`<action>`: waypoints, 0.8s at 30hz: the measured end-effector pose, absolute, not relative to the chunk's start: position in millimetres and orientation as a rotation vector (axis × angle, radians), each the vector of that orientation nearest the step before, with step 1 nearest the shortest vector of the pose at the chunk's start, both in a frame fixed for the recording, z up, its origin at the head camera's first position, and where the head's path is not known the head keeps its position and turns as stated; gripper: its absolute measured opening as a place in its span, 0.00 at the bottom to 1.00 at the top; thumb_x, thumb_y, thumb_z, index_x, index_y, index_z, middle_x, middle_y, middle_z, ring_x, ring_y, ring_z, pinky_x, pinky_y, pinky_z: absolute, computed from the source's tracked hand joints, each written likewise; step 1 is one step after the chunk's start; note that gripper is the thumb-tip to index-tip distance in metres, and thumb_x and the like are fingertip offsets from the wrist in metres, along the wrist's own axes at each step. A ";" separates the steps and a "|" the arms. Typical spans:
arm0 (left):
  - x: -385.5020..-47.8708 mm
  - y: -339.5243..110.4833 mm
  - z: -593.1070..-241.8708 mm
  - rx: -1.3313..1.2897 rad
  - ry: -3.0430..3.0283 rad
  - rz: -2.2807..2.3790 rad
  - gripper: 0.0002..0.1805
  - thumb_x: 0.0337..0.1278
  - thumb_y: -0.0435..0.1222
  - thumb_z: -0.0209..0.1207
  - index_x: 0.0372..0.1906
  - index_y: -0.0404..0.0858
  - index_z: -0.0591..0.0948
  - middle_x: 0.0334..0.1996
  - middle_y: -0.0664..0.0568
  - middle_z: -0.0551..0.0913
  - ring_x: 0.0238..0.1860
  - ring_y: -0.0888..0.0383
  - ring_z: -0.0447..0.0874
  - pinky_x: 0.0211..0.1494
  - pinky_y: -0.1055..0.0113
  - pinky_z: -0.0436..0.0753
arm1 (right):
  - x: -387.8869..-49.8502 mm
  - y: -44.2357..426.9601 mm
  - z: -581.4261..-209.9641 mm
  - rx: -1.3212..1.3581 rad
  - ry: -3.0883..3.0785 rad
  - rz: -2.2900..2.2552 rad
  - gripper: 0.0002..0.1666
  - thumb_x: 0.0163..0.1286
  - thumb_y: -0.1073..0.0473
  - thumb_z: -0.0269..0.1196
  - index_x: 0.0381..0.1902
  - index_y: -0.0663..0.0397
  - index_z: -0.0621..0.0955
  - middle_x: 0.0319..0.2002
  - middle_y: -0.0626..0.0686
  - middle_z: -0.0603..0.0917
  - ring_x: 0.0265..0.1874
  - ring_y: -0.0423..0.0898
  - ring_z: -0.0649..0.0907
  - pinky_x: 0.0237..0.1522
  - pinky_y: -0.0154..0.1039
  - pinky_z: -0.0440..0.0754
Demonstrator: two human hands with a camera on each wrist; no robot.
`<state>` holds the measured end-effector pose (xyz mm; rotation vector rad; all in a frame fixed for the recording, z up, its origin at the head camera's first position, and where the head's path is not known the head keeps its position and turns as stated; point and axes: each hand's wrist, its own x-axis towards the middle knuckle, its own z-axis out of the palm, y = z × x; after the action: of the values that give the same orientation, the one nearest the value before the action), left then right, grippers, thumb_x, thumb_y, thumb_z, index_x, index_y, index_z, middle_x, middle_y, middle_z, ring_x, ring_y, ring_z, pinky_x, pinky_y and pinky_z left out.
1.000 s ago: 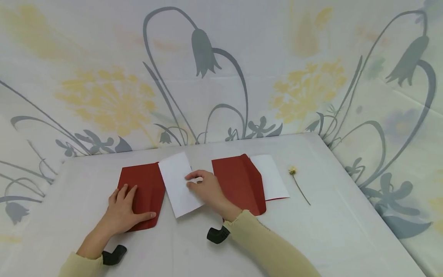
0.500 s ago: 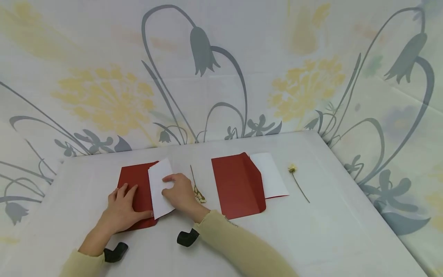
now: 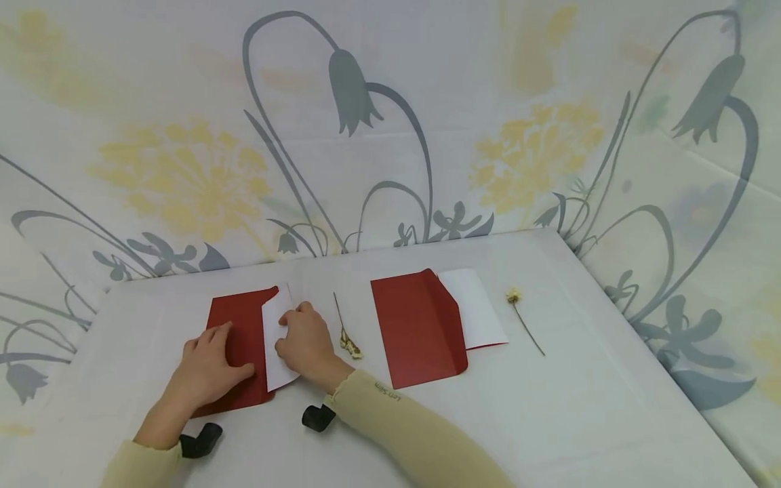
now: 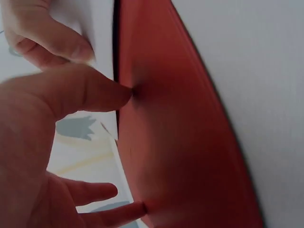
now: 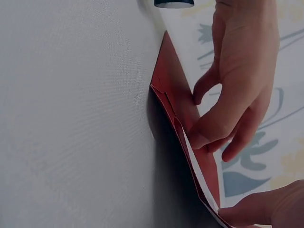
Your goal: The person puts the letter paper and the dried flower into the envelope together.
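Observation:
On the left of the table lies a red envelope (image 3: pixel 247 318). My left hand (image 3: pixel 204 373) rests on it with spread, slightly bent fingers, the thumb and fingertips touching the paper in the left wrist view. A white card (image 3: pixel 276 369) reaches into the envelope's right-hand opening; the right wrist view shows its white edge (image 5: pixel 199 166) between red layers. My right hand (image 3: pixel 311 346) holds the card's right side with bent thumb and fingers. How deep the card sits inside is hidden.
A dried flower (image 3: pixel 348 342) lies right of my right hand. Farther right are a second red envelope (image 3: pixel 411 332), a white sheet (image 3: pixel 472 312) with a red lower edge, and another dried flower (image 3: pixel 514 298). A flower-printed cloth (image 3: pixel 390 122) hangs behind the table.
My right hand has carried the white card left, from between the envelopes into the left one, leaving the nearer dried flower uncovered. The left hand stays on its envelope, fingers slightly more bent.

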<state>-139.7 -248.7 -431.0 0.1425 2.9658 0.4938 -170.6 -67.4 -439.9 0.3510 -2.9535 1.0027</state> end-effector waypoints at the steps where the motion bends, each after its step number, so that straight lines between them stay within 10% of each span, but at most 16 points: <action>1: -140.3 -248.7 -430.5 0.147 2.975 0.486 0.49 0.49 0.45 0.67 0.67 0.17 0.59 0.61 0.19 0.62 0.59 0.20 0.58 0.53 0.29 0.71 | -170.6 -67.8 -440.6 0.358 -2.960 1.002 0.15 0.57 0.60 0.71 0.44 0.52 0.87 0.41 0.48 0.77 0.37 0.41 0.78 0.42 0.30 0.78; 24: -143.6 -253.3 -429.4 0.224 2.961 0.446 0.51 0.49 0.46 0.69 0.67 0.17 0.59 0.64 0.15 0.61 0.64 0.18 0.58 0.60 0.29 0.67 | -171.8 -80.7 -436.7 0.326 -2.840 1.315 0.25 0.58 0.65 0.66 0.56 0.54 0.82 0.51 0.50 0.72 0.34 0.44 0.80 0.38 0.31 0.79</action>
<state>-143.6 -253.3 -429.4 0.2244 2.9612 0.4457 -171.8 -80.7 -436.7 0.3263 -2.8400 1.3150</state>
